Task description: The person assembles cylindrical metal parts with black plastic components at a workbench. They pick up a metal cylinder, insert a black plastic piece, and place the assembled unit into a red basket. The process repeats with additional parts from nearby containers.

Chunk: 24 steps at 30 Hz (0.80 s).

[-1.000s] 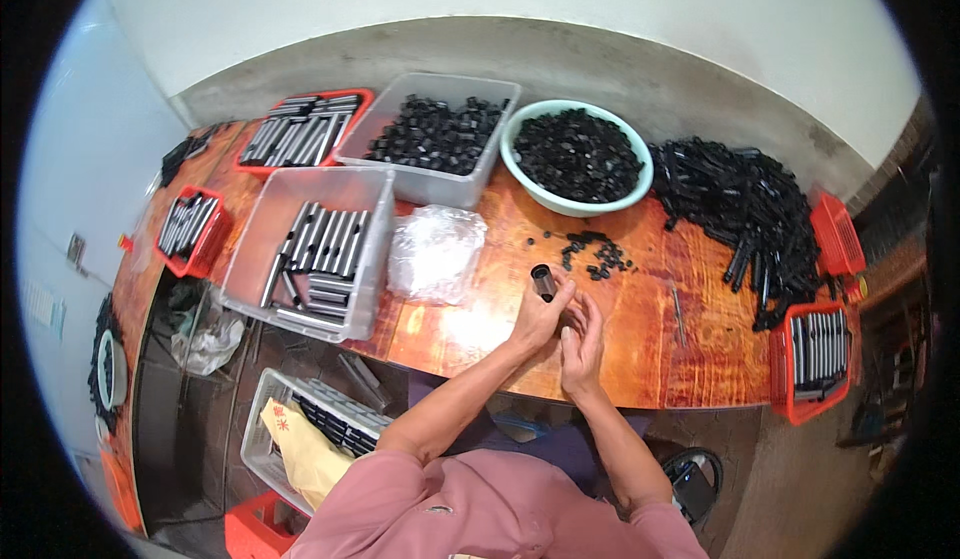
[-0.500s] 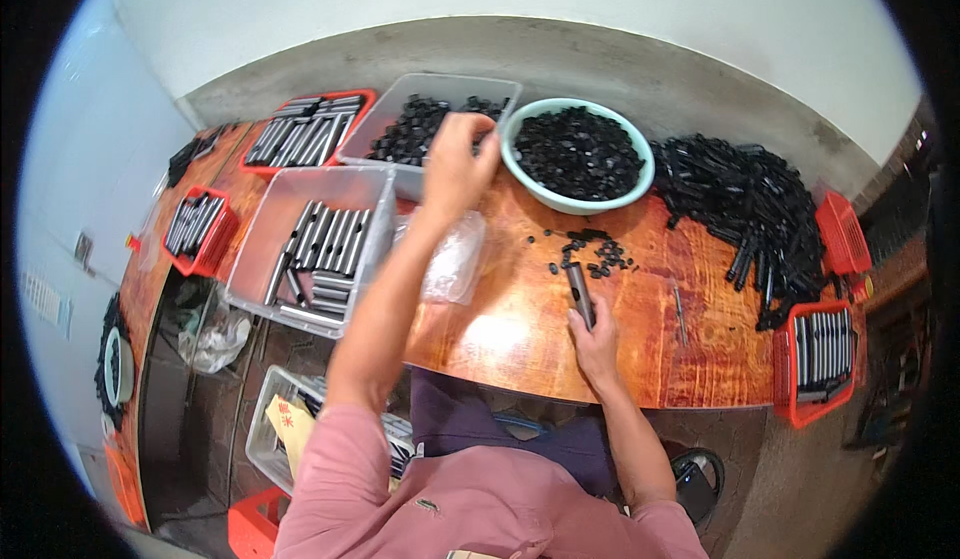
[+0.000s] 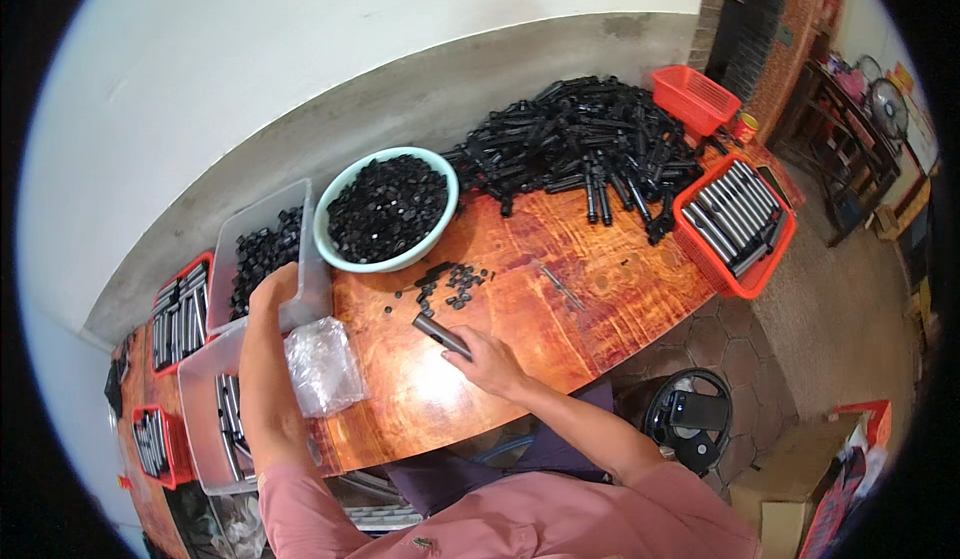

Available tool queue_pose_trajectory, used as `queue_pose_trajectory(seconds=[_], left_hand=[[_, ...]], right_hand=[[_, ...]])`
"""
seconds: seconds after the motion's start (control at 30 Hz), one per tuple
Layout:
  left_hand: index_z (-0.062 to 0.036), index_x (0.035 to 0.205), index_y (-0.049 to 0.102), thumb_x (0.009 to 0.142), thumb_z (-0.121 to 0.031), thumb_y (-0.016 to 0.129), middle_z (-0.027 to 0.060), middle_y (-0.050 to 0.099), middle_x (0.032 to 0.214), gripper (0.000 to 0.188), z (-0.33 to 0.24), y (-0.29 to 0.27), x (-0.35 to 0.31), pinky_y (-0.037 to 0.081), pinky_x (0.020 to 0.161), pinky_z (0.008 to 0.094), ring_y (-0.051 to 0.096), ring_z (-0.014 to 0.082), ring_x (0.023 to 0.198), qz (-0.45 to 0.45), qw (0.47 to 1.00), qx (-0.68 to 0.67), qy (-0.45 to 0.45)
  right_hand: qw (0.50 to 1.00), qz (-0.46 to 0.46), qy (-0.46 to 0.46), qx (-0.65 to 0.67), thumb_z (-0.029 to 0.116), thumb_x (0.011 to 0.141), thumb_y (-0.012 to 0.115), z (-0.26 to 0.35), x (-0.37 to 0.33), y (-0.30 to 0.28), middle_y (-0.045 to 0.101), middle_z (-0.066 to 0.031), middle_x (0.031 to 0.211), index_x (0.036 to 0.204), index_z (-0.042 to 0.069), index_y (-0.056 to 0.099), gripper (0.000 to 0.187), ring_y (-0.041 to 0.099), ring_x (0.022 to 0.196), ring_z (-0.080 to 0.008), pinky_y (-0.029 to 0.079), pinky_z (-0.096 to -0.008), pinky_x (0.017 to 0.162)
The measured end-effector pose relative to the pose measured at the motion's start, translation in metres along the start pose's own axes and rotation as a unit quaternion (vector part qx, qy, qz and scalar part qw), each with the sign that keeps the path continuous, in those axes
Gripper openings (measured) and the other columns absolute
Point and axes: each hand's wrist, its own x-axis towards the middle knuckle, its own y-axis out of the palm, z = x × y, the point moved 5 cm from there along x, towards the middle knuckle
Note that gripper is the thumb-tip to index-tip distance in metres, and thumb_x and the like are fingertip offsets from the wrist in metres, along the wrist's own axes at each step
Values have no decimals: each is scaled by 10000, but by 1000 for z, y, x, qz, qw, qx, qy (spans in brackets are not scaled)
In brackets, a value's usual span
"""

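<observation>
My right hand (image 3: 490, 360) is closed round the lower end of a dark metal tube (image 3: 441, 336), held tilted above the wooden table. A small hole or slot shows on its side. My left hand (image 3: 277, 287) reaches into a clear plastic bin (image 3: 318, 284) with black caps (image 3: 268, 254) in it; its fingers cannot be made out. Beside that bin stands a pale green bowl (image 3: 450, 199) heaped with small black parts. Loose black pieces (image 3: 462, 284) lie on the table just beyond the tube.
Nearer, a second clear bin (image 3: 195, 389) holds metal tubes, with a clear plastic bag (image 3: 325, 367) beside it. Black rods (image 3: 590, 139) are piled along the wall. Red baskets (image 3: 735, 284) of tubes stand at both table ends. A thin metal tool (image 3: 562, 287) lies at centre right.
The view has swung to the right, so the bins now appear farther left. My left hand has gone lower into the bin of caps. My right hand still holds the tube, now tilted more.
</observation>
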Motion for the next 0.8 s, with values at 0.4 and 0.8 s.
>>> queue_pose_trajectory(seconds=[0.4, 0.8], left_hand=[[-56, 1046, 756, 870, -280, 695, 193, 745, 893, 291, -20, -63, -79, 551, 789, 430, 729, 355, 894, -278, 959, -38, -31], [-23, 1184, 598, 954, -24, 648, 96, 699, 1027, 235, -153, 48, -185, 563, 818, 289, 687, 167, 878, -316, 669, -665, 104]], right_hand=[[999, 16, -30, 23, 337, 934, 660, 7, 1, 7, 683, -182, 1027, 1205, 68, 588, 389, 672, 924, -393, 525, -476, 755], [999, 29, 5, 29, 307, 923, 706, 7, -6, 13, 676, -153, 1116, 1215, 61, 624, 391, 679, 997, -334, 536, -414, 832]])
